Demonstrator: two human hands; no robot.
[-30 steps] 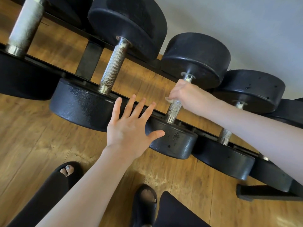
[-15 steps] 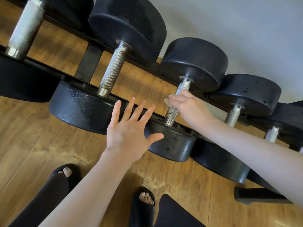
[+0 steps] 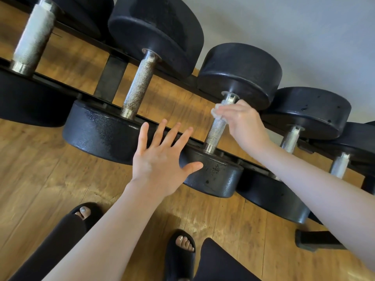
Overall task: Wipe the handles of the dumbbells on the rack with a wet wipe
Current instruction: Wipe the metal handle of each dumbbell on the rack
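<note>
Your right hand [image 3: 246, 122] pinches the wet wipe [image 3: 216, 112] on the handle [image 3: 218, 127]; your left hand [image 3: 160, 159] hovers spread, holding nothing; that small wad may slip, leaving the lower knurling unwiped.

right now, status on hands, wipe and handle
Left hand open, spread by the rack. Right hand pinching wet wipe against upper handle. Nothing blocking the handle.

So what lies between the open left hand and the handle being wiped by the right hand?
In the head view, only the near black weight head of that dumbbell and the rack's front rail lie between the left hand and the knurled handle.
</note>
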